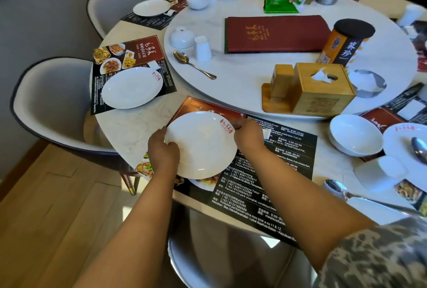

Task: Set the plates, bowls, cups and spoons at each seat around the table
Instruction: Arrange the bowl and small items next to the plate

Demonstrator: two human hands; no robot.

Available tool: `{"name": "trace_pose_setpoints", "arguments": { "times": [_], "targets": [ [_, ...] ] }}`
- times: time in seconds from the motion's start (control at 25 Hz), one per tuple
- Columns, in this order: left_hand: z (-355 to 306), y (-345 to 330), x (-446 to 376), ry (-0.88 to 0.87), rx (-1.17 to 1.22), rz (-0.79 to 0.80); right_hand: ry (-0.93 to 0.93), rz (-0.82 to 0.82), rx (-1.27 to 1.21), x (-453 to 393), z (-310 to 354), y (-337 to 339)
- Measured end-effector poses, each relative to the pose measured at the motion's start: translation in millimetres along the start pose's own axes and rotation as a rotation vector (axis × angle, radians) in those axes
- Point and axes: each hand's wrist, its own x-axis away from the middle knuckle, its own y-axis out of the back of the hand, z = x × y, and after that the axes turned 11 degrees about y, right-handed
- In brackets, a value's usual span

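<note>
Plate [201, 145] sits between both hands, over the dark placemat [272, 172] at the near seat, by the table edge. Cannot tell whether it rests flat on the mat or hangs just above it. Left hand [163, 149] grips the left rim, fingers curled around the edge. Right hand [248, 135] holds the far right rim beside the red logo, fingers curled over the lip.

Handling, judged: glazed ceramic, stiff, moderately heavy, smooth and likely slippery, chips if knocked. Opposite-rim hold with two hands suits it; set down flat, not edge first.

Turntable [231, 79] carries an upturned bowl [182, 38], an upturned cup [202, 48] and a spoon [193, 63], apparently waiting for seats. Next seat to the left has a plate [131, 87] only.

Hard to make out: fingertips under the held plate are hidden. Right-hand place setting is cut off by the frame edge; a bowl [354, 135] and part of another plate show there. Far seats are small and blurred.
</note>
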Motion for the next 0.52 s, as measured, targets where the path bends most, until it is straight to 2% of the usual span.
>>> {"name": "trace_pose_setpoints", "arguments": {
  "times": [0.12, 0.24, 0.52],
  "targets": [
    [-11, -13, 18, -0.14, 0.003, -0.012, 0.027, -0.005, -0.089, 14, -4, 11],
    [-25, -40, 55, -0.238, 0.018, 0.098, 0.044, -0.12, -0.15, 29, -16, 32],
    [-61, -126, 152, -0.177, 0.122, 0.473, -0.018, -0.387, -0.05, 54, -80, 126]
  ]
}}
